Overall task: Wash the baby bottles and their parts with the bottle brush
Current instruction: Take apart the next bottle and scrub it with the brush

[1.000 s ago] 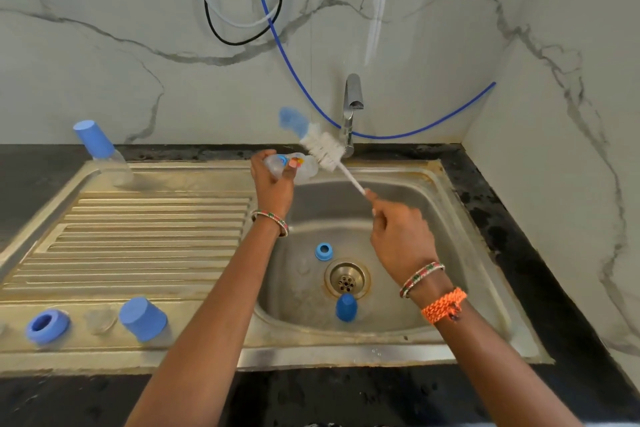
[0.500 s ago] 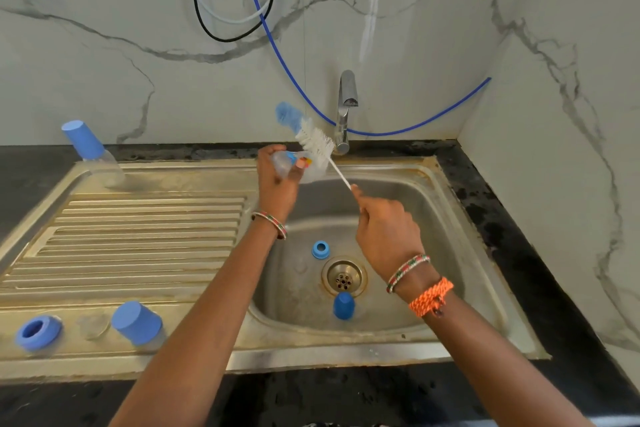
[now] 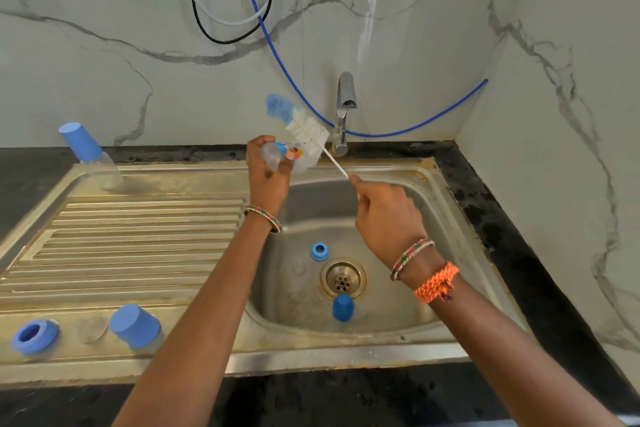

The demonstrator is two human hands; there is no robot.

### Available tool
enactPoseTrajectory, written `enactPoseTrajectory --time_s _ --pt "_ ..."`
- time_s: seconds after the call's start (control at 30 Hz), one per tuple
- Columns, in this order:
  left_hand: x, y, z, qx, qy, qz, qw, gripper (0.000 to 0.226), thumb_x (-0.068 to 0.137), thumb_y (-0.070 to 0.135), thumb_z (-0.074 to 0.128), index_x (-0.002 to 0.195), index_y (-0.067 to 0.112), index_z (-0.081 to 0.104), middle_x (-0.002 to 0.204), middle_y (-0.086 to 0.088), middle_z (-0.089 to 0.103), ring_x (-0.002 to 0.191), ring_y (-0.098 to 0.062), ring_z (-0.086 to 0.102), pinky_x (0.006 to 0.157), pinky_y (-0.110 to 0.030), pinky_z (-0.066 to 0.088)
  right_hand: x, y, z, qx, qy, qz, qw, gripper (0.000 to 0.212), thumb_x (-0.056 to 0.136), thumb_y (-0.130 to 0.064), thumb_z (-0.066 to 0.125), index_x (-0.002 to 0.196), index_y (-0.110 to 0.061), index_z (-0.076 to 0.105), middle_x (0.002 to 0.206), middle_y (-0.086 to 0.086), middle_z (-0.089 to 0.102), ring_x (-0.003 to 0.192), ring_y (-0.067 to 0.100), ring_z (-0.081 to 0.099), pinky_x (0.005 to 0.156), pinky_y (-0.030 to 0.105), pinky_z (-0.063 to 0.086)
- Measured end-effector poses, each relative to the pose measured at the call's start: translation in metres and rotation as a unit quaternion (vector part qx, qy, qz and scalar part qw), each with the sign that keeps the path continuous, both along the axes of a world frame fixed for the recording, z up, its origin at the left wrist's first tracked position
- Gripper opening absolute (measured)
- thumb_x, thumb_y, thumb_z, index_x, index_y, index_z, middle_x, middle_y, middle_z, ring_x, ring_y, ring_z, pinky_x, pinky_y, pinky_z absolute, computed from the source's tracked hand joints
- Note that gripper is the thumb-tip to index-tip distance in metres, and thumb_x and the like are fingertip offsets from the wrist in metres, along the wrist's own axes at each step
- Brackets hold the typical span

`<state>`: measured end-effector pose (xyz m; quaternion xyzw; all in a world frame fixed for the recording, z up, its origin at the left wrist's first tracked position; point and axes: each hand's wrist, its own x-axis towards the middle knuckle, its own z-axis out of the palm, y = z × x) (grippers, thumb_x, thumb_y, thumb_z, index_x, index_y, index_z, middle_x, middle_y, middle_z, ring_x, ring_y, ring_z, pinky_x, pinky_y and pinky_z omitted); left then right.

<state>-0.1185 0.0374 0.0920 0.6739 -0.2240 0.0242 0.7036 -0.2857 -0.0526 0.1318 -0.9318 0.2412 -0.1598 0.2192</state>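
White-bristled bottle brush (image 3: 307, 131) in raised right hand (image 3: 388, 218), beside left-hand (image 3: 266, 173) bottle (image 3: 289, 158).

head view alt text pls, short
Over a steel sink, the left hand grips a clear baby bottle while the right hand holds a bottle brush beside it. Blue caps and rings lie around.

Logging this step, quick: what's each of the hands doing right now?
Left hand: grips the bottle.
Right hand: pinches the brush by its handle.
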Motion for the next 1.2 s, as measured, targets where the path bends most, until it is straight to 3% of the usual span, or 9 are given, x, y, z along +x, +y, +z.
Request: enactPoseTrajectory --time_s 0.13,0.23,0.43,0.57,0.87,0.93,1.0,1.1,1.2 --pt "0.025 0.012 0.009 -0.133 0.135 0.065 0.98 0.039 0.084 0.019 0.068 0.108 0.016 0.037 0.12 -0.009 0.045 0.095 -0.017 0.058 0.059 -0.023 0.054 -0.028 0.013 -0.014 -0.033 0.038 0.042 0.998 0.056 0.096 -0.01 0.036 0.145 -0.035 0.031 0.083 0.0 0.05 0.073 0.023 0.055 0.063 0.036 0.048" --pt "0.024 0.009 0.01 -0.13 0.169 0.06 0.975 0.031 0.09 0.009 0.06 0.108 0.016 0.035 0.107 0.002 0.048 0.084 -0.007 0.058 0.059 -0.024 0.053 -0.032 0.016 -0.019 -0.037 0.042 0.048 0.997 0.059 0.096 -0.009 0.037 0.147 -0.035 0.026 0.085 -0.001 0.047 0.074 0.02 0.052 0.064 0.033 0.044" --pt "-0.008 -0.003 0.007 -0.06 0.107 -0.04 0.992 0.044 0.069 0.032 0.073 0.101 0.029 0.044 0.121 -0.01 0.047 0.106 -0.022 0.055 0.071 -0.034 0.056 -0.002 -0.006 -0.005 -0.004 0.011 0.009 1.0 0.05 0.096 -0.012 0.037 0.141 -0.033 0.04 0.079 0.001 0.052 0.076 0.028 0.061 0.068 0.042 0.054" --pt "0.02 0.011 0.015 -0.14 0.17 0.05 0.974 0.03 0.089 0.009 0.061 0.106 0.017 0.038 0.122 -0.012 0.047 0.107 -0.025 0.055 0.067 -0.03 0.057 -0.034 0.007 -0.011 -0.034 0.023 0.038 0.998 0.057 0.096 -0.009 0.038 0.146 -0.035 0.03 0.079 -0.003 0.048 0.069 0.02 0.053 0.062 0.036 0.048" --pt "-0.004 -0.008 0.017 -0.172 0.299 -0.001 0.939 0.024 0.093 0.02 0.056 0.112 0.009 0.045 0.112 -0.011 0.055 0.1 -0.027 0.06 0.065 -0.038 0.06 -0.006 0.001 -0.019 -0.088 0.02 0.018 0.996 0.064 0.096 -0.01 0.038 0.15 -0.034 0.015 0.088 0.003 0.043 0.077 0.027 0.058 0.065 0.037 0.047" --pt "0.007 0.001 0.025 -0.2 0.337 0.015 0.92 0.026 0.094 0.026 0.055 0.11 0.006 0.051 0.108 -0.011 0.06 0.095 -0.028 0.064 0.062 -0.038 0.06 -0.019 0.005 -0.034 -0.13 0.01 0.028 0.991 0.075 0.087 -0.004 0.056 0.149 -0.029 0.023 0.079 0.001 0.041 0.057 0.022 0.054 0.05 0.036 0.047" --pt "0.019 0.011 0.031 -0.198 0.355 0.036 0.913 0.026 0.096 0.028 0.053 0.108 0.006 0.052 0.102 -0.011 0.06 0.084 -0.025 0.064 0.06 -0.035 0.059 -0.035 0.007 -0.052 -0.163 -0.015 0.038 0.986 0.092 0.063 0.002 0.077 0.141 -0.022 0.037 0.066 0.0 0.042 0.035 0.013 0.035 0.028 0.025 0.029" --pt "0.025 0.018 0.032 -0.162 0.384 0.025 0.909 0.029 0.096 0.03 0.052 0.111 0.006 0.049 0.109 -0.014 0.057 0.081 -0.025 0.063 0.053 -0.033 0.058 -0.045 0.004 -0.069 -0.206 -0.023 0.035 0.978 0.1 0.048 0.004 0.083 0.136 -0.018 0.041 0.062 0.002 0.046 0.035 0.009 0.018 0.033 0.016 0.002" --pt "0.01 0.007 0.021 -0.079 0.396 -0.013 0.915 0.037 0.096 0.033 0.052 0.116 0.003 0.05 0.113 -0.02 0.058 0.078 -0.026 0.063 0.044 -0.027 0.054 -0.03 0.003 -0.062 -0.228 -0.036 0.02 0.973 0.097 0.048 0.008 0.079 0.135 -0.016 0.044 0.062 0.005 0.047 0.036 0.01 0.02 0.028 0.02 0.017"
